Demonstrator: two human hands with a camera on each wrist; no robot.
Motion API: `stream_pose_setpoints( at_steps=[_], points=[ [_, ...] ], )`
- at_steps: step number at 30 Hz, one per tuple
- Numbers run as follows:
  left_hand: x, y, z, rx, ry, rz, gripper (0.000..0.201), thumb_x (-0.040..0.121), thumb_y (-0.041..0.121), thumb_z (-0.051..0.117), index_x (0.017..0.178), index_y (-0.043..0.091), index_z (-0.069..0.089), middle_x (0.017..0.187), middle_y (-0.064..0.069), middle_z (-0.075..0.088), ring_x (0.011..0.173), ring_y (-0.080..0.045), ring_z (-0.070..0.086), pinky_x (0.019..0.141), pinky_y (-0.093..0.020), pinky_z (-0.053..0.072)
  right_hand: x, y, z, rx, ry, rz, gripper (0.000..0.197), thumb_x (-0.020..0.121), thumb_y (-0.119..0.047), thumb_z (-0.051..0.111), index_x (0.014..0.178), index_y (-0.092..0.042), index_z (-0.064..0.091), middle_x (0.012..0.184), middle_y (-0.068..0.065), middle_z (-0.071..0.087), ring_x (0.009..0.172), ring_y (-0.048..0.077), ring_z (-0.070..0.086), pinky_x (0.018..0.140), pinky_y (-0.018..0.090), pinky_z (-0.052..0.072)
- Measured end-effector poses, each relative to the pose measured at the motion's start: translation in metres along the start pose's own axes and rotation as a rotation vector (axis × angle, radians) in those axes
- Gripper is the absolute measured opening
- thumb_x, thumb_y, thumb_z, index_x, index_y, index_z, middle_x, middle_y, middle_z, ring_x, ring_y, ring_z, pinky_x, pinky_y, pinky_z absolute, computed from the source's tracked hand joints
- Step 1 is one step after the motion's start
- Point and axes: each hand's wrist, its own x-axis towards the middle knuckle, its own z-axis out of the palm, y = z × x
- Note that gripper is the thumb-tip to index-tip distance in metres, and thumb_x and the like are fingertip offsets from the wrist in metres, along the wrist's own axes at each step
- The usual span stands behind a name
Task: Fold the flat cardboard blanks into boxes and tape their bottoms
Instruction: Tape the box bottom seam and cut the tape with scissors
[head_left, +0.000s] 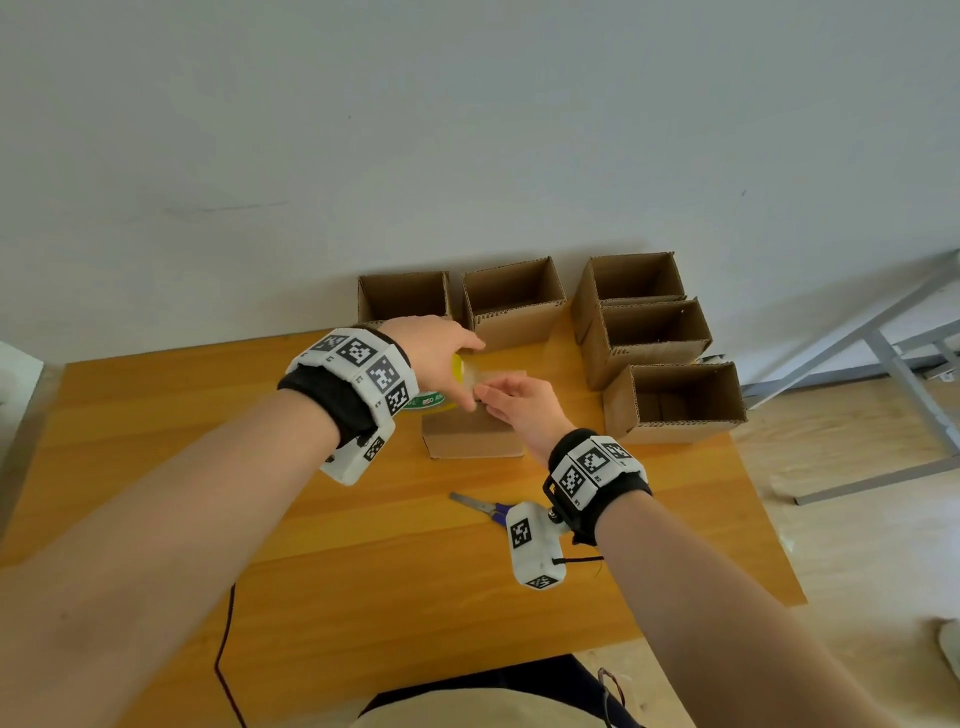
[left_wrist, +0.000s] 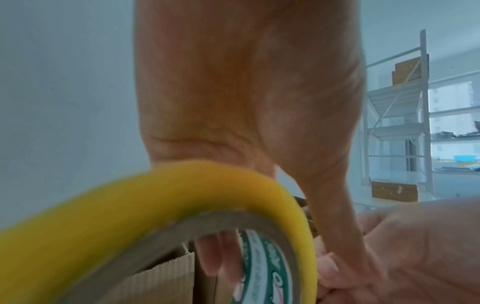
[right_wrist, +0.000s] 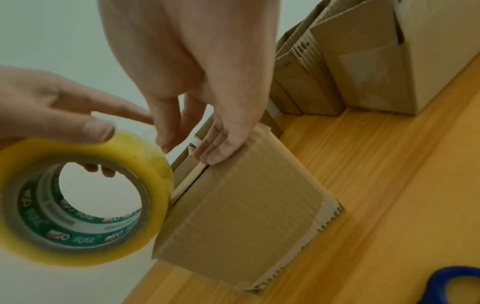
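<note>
A folded cardboard box (head_left: 467, 441) stands bottom-up in the middle of the wooden table (head_left: 337, 551). My left hand (head_left: 441, 348) grips a yellow roll of clear tape (head_left: 458, 370) just above the box's far left edge, thumb on the rim (right_wrist: 96, 129) and fingers through the core (left_wrist: 215, 253). My right hand (head_left: 506, 402) lies on the box (right_wrist: 246, 205); its straight fingers (right_wrist: 221, 152) press near the flap seam, where clear tape shows. Its thumb and forefinger hang close to the tape roll (right_wrist: 78, 195). Whether they pinch the tape end is hidden.
Several open-topped boxes (head_left: 511, 306) (head_left: 649, 338) (head_left: 675, 402) line the table's back and right side by the wall. Blue-handled scissors (head_left: 480, 505) lie just in front of the taped box. A grey metal frame (head_left: 883, 343) stands on the floor to the right.
</note>
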Motion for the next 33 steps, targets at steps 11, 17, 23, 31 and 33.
stream_pose_setpoints(
  at_steps=[11,17,23,31,33],
  points=[
    [-0.031,-0.035,0.073,-0.531,0.675,-0.262,0.070,0.076,0.015,0.075,0.135,0.019,0.038,0.131,-0.006,0.048,0.111,-0.021,0.054,0.082,-0.028,0.048,0.003,0.004,-0.004,0.101,0.030,0.063,0.008,0.090,-0.011,0.061,0.084,-0.009,0.064,0.086,0.005,0.065,0.089,0.015,0.060,0.094,0.031,0.050],
    [-0.028,-0.024,0.103,-1.094,0.545,-0.584,0.031,0.081,0.043,0.068,0.079,0.013,0.060,0.079,-0.007,0.062,0.075,-0.025,0.061,0.053,-0.026,0.042,0.003,0.009,-0.003,0.048,0.075,0.074,0.009,0.086,-0.017,0.067,0.079,-0.012,0.065,0.085,0.009,0.065,0.090,0.021,0.059,0.096,0.041,0.048],
    [-0.022,-0.019,0.103,-1.416,0.494,-0.492,0.010,0.092,0.020,0.059,0.090,0.011,0.061,0.100,-0.011,0.065,0.070,-0.023,0.067,0.082,-0.043,0.055,0.001,0.009,-0.007,0.098,0.043,0.045,0.012,0.090,-0.012,0.062,0.078,-0.012,0.060,0.084,0.008,0.063,0.092,0.020,0.059,0.095,0.037,0.049],
    [-0.020,-0.047,0.095,-1.401,0.727,-0.572,0.031,0.092,0.006,0.055,0.119,0.010,0.041,0.105,-0.010,0.056,0.081,-0.029,0.066,0.078,-0.048,0.057,0.001,0.003,-0.014,0.329,-0.003,0.102,0.012,0.099,-0.007,0.042,0.092,-0.006,0.051,0.109,0.016,0.062,0.105,0.022,0.062,0.096,0.032,0.049],
    [-0.021,-0.052,0.096,-1.467,0.746,-0.596,0.033,0.092,0.009,0.055,0.123,0.008,0.041,0.109,-0.010,0.056,0.081,-0.024,0.064,0.081,-0.043,0.056,0.002,0.003,-0.014,0.359,0.003,0.113,0.013,0.099,-0.005,0.041,0.090,-0.006,0.050,0.110,0.020,0.061,0.106,0.025,0.062,0.096,0.033,0.049]
  ],
)
